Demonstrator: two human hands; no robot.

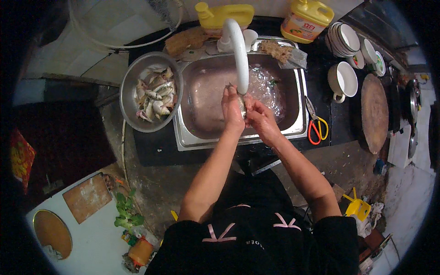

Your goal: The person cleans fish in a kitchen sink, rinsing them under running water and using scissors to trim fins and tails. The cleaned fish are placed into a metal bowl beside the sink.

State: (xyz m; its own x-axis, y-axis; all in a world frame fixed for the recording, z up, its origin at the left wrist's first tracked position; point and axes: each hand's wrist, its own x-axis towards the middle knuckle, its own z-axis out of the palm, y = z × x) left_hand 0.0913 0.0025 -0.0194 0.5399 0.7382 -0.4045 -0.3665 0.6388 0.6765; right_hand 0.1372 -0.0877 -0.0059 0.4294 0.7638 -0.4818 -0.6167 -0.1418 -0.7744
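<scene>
Over the stainless steel sink (206, 92), a small silvery fish (243, 109) lies between my two hands, under the spout of the white faucet (239, 51). My left hand (233, 107) is wrapped along one side of it, with what looks like its tail poking out past the fingers. From the other side, the fingers of my right hand (259, 115) press on the fish; much of its body is hidden. At the sink's left rim stands a metal bowl (128, 99) with several small fish (160, 92) in it. Water bubbles in the right part of the sink.
Scissors (315, 125) with red and yellow handles lie beside the sink's right edge. Farther right are a white mug (343, 80), stacked bowls (340, 39) and a round wooden board (374, 113). Behind the sink are two yellow jugs (225, 17) (306, 21) and a fibrous scrubber (276, 50).
</scene>
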